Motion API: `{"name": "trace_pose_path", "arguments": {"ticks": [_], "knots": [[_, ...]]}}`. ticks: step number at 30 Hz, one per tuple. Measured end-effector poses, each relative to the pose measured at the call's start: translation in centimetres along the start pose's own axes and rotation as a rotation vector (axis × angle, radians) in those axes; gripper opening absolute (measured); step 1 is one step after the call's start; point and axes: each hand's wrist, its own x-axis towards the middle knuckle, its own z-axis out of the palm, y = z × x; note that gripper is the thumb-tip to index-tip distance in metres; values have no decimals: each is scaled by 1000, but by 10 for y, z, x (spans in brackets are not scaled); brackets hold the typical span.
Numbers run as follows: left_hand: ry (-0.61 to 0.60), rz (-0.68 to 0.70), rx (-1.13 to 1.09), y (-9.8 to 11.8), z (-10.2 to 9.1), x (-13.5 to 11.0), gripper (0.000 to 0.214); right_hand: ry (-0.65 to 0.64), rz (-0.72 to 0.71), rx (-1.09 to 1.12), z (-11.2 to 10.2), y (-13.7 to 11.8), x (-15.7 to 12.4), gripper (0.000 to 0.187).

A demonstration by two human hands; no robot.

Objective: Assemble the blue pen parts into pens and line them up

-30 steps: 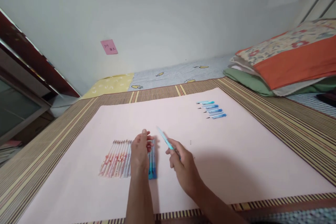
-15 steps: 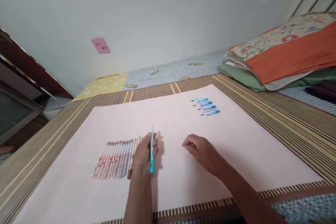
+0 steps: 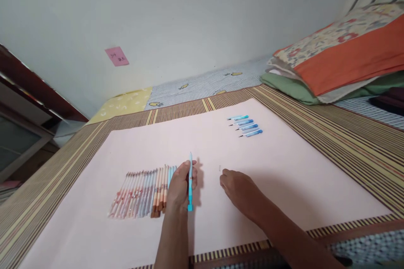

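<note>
My left hand (image 3: 180,185) is closed around a light blue pen (image 3: 190,189), its pale tip pointing away from me. Just left of that hand lies a row of pens (image 3: 142,193) in pink, grey-blue, orange-brown and light blue, partly covered by the hand. My right hand (image 3: 238,189) is low over the pink sheet (image 3: 214,227), its fingers curled together. Whatever they may hold is hidden. A tiny clear piece (image 3: 220,168) shows just beyond those fingertips; whether they touch it I cannot tell. Several blue pens with dark tips (image 3: 248,126) lie farther off to the right.
The pink sheet covers part of a striped mat (image 3: 312,130). Folded bedding with an orange band (image 3: 347,71) is piled at the right. A pink note (image 3: 117,56) is stuck on the wall behind, and checked cloth (image 3: 195,86) runs along the mat's far edge.
My left hand has shifted slightly right with the blue pen, uncovering more of the row. My right hand has lowered a little, and a tiny clear piece now shows beyond its fingertips.
</note>
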Motion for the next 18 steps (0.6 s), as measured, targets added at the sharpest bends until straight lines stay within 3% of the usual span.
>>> {"name": "trace_pose_path", "arguments": {"ticks": [12,18], "knots": [[1,11,8,-3,5,1,49,17,-40,-107,7,-7,3,25],[-24,11,21,-3,9,-1,49,93,77,410,-17,18,1,15]]}}
